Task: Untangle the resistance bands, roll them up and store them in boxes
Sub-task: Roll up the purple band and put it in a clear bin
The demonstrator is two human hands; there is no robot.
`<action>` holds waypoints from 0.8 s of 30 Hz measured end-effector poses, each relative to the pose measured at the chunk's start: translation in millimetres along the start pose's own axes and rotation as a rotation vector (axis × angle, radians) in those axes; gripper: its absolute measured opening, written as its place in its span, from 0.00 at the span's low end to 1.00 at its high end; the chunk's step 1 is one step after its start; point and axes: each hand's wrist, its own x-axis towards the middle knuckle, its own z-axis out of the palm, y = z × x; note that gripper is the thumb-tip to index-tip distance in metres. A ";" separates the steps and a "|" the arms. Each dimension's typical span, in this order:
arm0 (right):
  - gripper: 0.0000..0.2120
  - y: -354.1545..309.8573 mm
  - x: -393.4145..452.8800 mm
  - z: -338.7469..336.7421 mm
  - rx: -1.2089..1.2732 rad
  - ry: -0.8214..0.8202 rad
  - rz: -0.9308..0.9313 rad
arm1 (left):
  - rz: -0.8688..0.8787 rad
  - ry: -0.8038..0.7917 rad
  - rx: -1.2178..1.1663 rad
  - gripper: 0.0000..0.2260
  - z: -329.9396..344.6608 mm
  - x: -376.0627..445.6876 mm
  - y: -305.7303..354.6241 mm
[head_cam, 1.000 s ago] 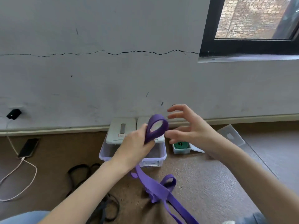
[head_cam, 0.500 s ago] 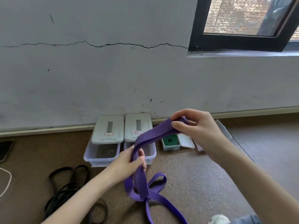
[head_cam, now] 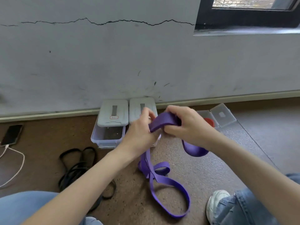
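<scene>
A purple resistance band point(head_cam: 164, 121) is held up in front of me by both hands. My left hand point(head_cam: 140, 129) grips it from the left, and my right hand point(head_cam: 186, 125) curls round its folded top. A loop sags under my right wrist, and the rest trails in twisted loops on the floor point(head_cam: 162, 184). Black resistance bands point(head_cam: 78, 166) lie tangled on the floor at the left. Two clear storage boxes point(head_cam: 107, 135) with grey lids slid back stand against the wall; the right one is mostly hidden behind my left hand.
A small clear box point(head_cam: 222, 114) with an open lid and something red inside sits right of my hands. At the far left lies a phone point(head_cam: 12, 134) with a white cable point(head_cam: 17, 169). My knees and a white shoe point(head_cam: 217, 203) frame the bottom edge.
My hands have come close together, and my left hand rose from the hanging strand to the band's top. A loop now sags below my right wrist. The view has tilted downward.
</scene>
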 end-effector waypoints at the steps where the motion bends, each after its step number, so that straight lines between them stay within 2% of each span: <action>1: 0.09 -5.1 -0.2 -4.6 0.150 0.063 -0.019 | -0.050 -0.057 -0.083 0.12 8.0 -4.0 -8.8; 4: 0.08 -12.1 -1.9 -12.9 0.586 0.190 -0.025 | -0.197 -0.289 -0.104 0.05 29.3 -18.2 -29.9; 6: 0.09 -6.0 -2.6 -18.8 0.668 0.266 0.014 | -0.226 -0.264 -0.114 0.05 20.6 -12.7 -29.4; 8: 0.09 4.8 -0.7 -30.4 0.419 0.307 0.022 | -0.172 -0.056 -0.429 0.11 -11.3 4.3 -11.0; 9: 0.10 12.5 0.2 -33.4 0.201 0.257 0.020 | -0.098 0.072 -0.622 0.11 -33.4 11.9 -1.1; 10: 0.11 21.0 -0.5 -34.0 -0.017 0.148 0.038 | 0.001 0.161 -0.718 0.09 -54.7 17.5 8.3; 11: 0.11 27.9 -2.6 -32.8 -0.176 0.015 0.076 | 0.079 0.202 -0.664 0.09 -69.7 21.0 16.3; 12: 0.11 31.3 -6.1 -29.5 -0.251 -0.117 0.131 | 0.100 0.202 -0.508 0.09 -76.0 21.1 19.7; 13: 0.15 31.9 -9.3 -24.7 -0.235 -0.229 0.187 | 0.046 0.159 -0.305 0.09 -73.7 17.6 19.5; 15: 0.33 24.7 -10.4 -17.3 0.098 -0.259 0.257 | -0.103 -0.011 0.038 0.11 -51.6 6.5 19.3; 16: 0.39 22.8 -9.7 -13.1 0.227 -0.236 0.260 | -0.125 -0.075 0.124 0.12 -36.9 1.6 18.6; 17: 0.39 21.0 -8.7 -6.9 0.234 -0.246 0.233 | -0.104 -0.122 0.148 0.14 -22.9 -2.2 17.8; 18: 0.34 19.3 -8.1 1.2 0.150 -0.287 0.201 | -0.064 -0.150 0.150 0.16 -12.8 -3.2 16.8; 19: 0.25 17.1 -8.8 11.3 0.064 -0.326 0.179 | -0.029 -0.159 0.166 0.17 -9.0 -2.1 15.9; 21: 0.08 9.0 -9.4 24.8 0.017 -0.259 0.147 | -0.016 -0.121 0.142 0.16 -11.1 -0.5 10.5; 22: 0.06 4.4 -8.7 25.9 0.074 -0.176 0.120 | -0.020 -0.095 0.074 0.15 -11.2 -2.7 4.0; 24: 0.08 -8.1 -6.7 16.2 0.320 -0.023 0.049 | -0.027 -0.077 -0.052 0.07 -2.8 -11.4 -10.2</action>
